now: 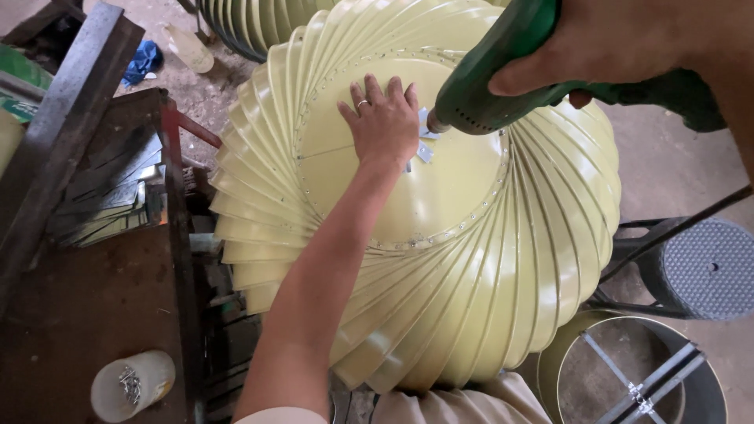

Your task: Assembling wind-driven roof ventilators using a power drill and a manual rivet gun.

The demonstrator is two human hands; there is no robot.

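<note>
Pressing flat on the round top, the left hand [385, 118] has its fingers spread wide and holds nothing, and there is a ring on one finger. It lies on the smooth middle cap of a big pale yellow vent [440, 235], the kind shaped like a ball with many curved fins all around it. The right hand [605, 39] is wrapped tight around a green drill [503, 71]. The tip of the drill points down at a small silver metal plate [425, 141] on the cap, just beside the fingertips of the left hand. Small rivets run in a ring around the edge of the cap. The vent fills the middle of the view, right in front of the person. To the left is a dark, rusty desk [86, 314] with a white cup [132, 385] near its front edge, and little screws sit in the cup. A stack of thin grey metal pieces [110, 204] lies farther back on that side. At the bottom right is a round metal ring [628, 377] with crossed bars inside it. A dark round stool [707, 271] stands on the floor just behind it. Another finned vent [251, 23] shows at the top.
</note>
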